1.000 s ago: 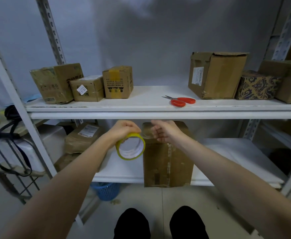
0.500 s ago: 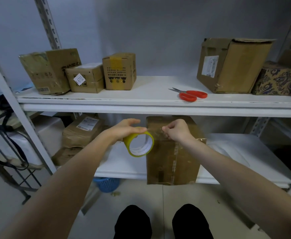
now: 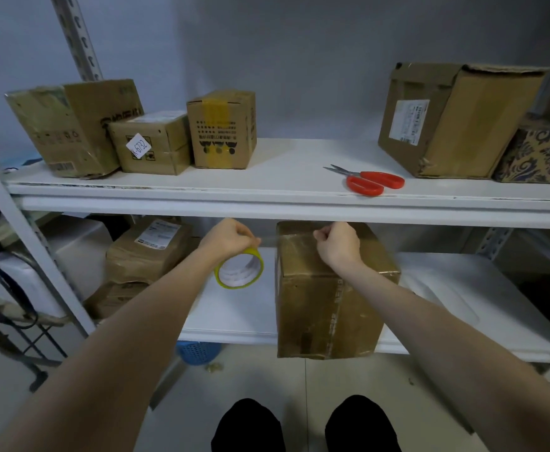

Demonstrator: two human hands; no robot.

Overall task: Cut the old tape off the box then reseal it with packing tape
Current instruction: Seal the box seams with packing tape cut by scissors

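Box [image 3: 329, 288]: stands on the lower shelf [image 3: 234, 324] as it did half a second ago, with its front at the shelf's edge.
Left hand [image 3: 231, 238]: has drawn further left; its fingers curl round the tape roll [image 3: 239, 270], which hangs just beside the box's top left corner without touching it.
Right hand [image 3: 337, 243]: stays over the box top, fingers curled, pinching the tape's free end.
Tape strip [image 3: 268, 240]: longer than before, stretched taut between the hands.
Upper shelf [image 3: 283, 199]: its front edge hides the back of the box top and sits just above both hands.
Cartons: three at the left [image 3: 156, 145], a large one at the right [image 3: 456, 122].
Scissors [image 3: 369, 181]: lie flat on the upper shelf, above the right hand, well apart from it.
Materials: brown creased cardboard with glossy old tape; white painted shelves; a yellow-rimmed roll with a white core and clear film; red plastic scissor handles with steel blades.
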